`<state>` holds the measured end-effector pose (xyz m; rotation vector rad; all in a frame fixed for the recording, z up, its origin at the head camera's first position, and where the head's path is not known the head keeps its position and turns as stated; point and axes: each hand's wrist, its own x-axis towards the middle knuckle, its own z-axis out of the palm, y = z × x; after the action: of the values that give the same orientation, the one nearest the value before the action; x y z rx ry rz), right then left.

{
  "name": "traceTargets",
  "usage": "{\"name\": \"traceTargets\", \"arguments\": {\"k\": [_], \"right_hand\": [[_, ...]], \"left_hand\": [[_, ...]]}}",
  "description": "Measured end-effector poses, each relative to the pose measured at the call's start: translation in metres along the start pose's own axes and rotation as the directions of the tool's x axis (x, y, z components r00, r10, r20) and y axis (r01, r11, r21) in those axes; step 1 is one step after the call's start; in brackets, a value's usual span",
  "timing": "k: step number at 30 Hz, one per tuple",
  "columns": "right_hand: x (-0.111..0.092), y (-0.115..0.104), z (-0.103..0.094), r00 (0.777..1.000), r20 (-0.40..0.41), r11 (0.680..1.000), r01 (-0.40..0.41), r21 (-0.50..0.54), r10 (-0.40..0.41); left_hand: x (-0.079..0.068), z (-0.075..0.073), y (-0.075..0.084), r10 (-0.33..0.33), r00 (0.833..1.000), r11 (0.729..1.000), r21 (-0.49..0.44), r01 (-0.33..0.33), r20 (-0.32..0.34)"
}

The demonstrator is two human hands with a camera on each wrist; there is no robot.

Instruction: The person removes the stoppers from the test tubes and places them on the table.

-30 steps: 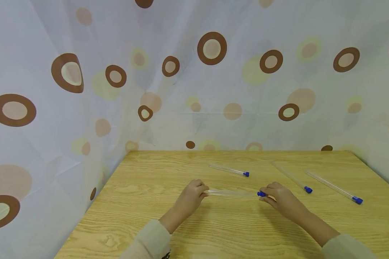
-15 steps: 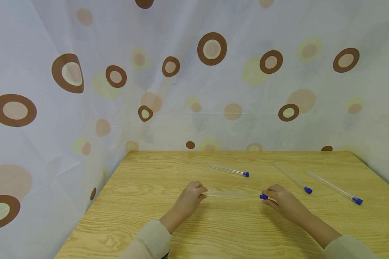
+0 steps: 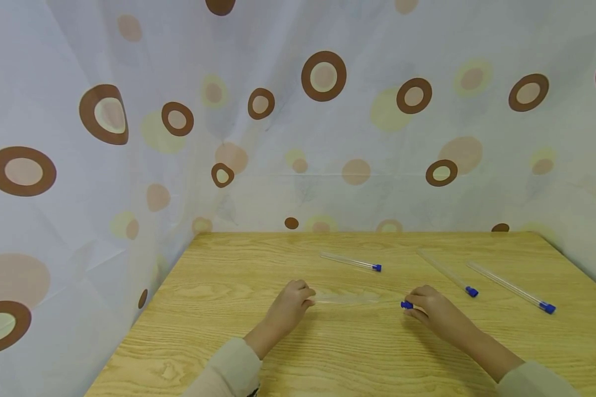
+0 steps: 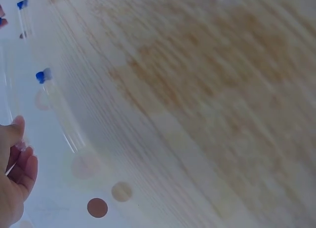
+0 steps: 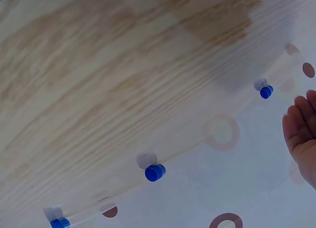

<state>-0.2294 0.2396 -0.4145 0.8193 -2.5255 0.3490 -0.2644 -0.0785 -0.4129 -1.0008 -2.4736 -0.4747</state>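
My left hand (image 3: 288, 307) pinches the left end of a clear test tube (image 3: 347, 298) held level above the wooden table. In the left wrist view, the fingertips (image 4: 19, 146) close on the tube's clear end. Facing it, my right hand (image 3: 434, 313) pinches a small blue cap (image 3: 406, 305) between thumb and fingers. A gap shows between the cap and the tube's faint right end, so they look apart. In the right wrist view, part of the right hand (image 5: 302, 139) appears at the edge; the cap in it is hidden there.
Three more clear test tubes with blue caps lie on the wooden table (image 3: 218, 342): a tube (image 3: 350, 261) behind the hands, a second tube (image 3: 447, 271) beyond the right hand, and a third tube (image 3: 509, 286) further right. A patterned curtain (image 3: 357, 132) stands behind the table.
My hands have drawn slightly apart, the left one going left and the right one right and a little nearer. The gap between cap and tube is wider.
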Motion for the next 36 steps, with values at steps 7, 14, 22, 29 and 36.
{"name": "traceTargets", "arguments": {"k": [7, 14, 22, 29, 36], "right_hand": [[-0.001, 0.000, 0.001, 0.999, 0.029, 0.999, -0.038, -0.004, 0.038], [0.000, 0.002, 0.000, 0.996, 0.059, 0.998, -0.063, -0.001, 0.063], [-0.001, 0.007, 0.004, 0.997, 0.059, 0.999, -0.044, 0.003, 0.044], [-0.002, 0.011, 0.006, 0.997, 0.069, 0.999, -0.046, -0.004, 0.046], [-0.004, 0.016, 0.008, 0.996, 0.088, 1.000, -0.030, -0.001, 0.030]], "left_hand": [[-0.001, 0.002, -0.001, -0.007, 1.000, 1.000, 0.002, 0.007, 0.019], [-0.002, 0.005, -0.005, -0.034, 0.999, 0.999, -0.009, 0.034, 0.017], [-0.005, 0.004, -0.007, -0.065, 0.997, 0.997, -0.046, 0.068, 0.046], [-0.005, 0.006, -0.010, -0.079, 0.995, 0.995, -0.053, 0.082, 0.064], [-0.005, 0.008, -0.015, -0.077, 0.995, 0.996, -0.046, 0.080, 0.065]]}}
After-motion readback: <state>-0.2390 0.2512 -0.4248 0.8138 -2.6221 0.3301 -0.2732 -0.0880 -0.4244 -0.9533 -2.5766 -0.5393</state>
